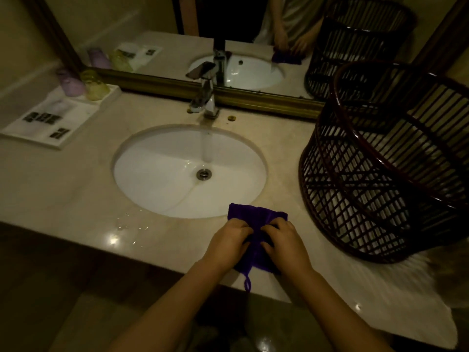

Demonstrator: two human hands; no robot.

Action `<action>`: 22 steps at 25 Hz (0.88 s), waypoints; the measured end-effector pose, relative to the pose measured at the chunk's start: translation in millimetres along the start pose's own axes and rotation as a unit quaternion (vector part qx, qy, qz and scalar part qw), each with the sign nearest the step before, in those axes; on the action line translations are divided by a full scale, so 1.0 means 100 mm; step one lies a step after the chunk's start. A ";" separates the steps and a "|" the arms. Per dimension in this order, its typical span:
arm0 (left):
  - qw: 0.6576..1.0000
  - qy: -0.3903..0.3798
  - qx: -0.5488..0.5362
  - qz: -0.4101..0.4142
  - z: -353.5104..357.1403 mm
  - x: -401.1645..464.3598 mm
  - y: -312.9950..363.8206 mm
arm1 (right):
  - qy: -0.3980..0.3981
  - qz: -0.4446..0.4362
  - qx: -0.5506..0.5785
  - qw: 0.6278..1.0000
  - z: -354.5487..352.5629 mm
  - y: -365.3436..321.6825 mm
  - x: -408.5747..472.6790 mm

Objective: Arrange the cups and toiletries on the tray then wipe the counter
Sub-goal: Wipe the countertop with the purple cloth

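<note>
We see purple cloth (256, 224) bunched on desk (76, 199) edge; our left hand (228, 240) and right hand (284, 240), palms down, each grip clenching cloth.

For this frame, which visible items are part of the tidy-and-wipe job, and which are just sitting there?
Part of the job:
- purple cloth, under both the left hand and right hand
- white tray
- purple cup and yellow cup on the tray
- dark sachets on the tray
- counter

Just there:
- wicker basket
- running faucet
- sink
- mirror
</note>
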State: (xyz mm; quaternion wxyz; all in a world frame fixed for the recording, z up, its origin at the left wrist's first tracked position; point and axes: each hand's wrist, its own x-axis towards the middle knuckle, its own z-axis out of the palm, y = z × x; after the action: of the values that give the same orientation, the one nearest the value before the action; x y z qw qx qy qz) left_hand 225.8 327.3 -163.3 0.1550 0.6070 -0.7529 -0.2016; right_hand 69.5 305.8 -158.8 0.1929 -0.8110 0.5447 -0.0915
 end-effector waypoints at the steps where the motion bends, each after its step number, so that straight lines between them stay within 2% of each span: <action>1: 1.000 0.001 0.004 0.000 -0.02 -0.04 -0.01 | 0.012 0.002 0.017 1.000 0.02 -0.02 0.00; 4: 1.000 0.009 0.013 0.006 -0.10 -0.16 -0.11 | 0.026 0.005 0.056 0.998 0.08 -0.11 0.02; 10: 0.999 0.016 0.027 -0.034 -0.35 -0.44 -0.47 | -0.019 -0.036 0.076 0.996 0.23 -0.51 0.18; 13: 0.998 0.026 0.033 -0.056 -0.52 -0.59 -0.72 | -0.057 -0.058 0.057 0.995 0.34 -0.82 0.25; 16: 0.996 0.045 0.035 -0.071 -0.67 -0.74 -1.01 | -0.055 -0.073 0.023 0.996 0.51 -1.15 0.32; 22: 0.999 0.003 0.045 -0.029 -0.94 -0.95 -1.59 | -0.035 -0.040 -0.015 0.998 0.89 -1.73 0.32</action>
State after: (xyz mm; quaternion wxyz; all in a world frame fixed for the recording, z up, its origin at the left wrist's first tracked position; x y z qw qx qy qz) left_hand 426.4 380.1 -159.0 0.1237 0.6359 -0.7426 -0.1699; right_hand 260.4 352.8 -170.2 0.1962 -0.8375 0.5061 -0.0623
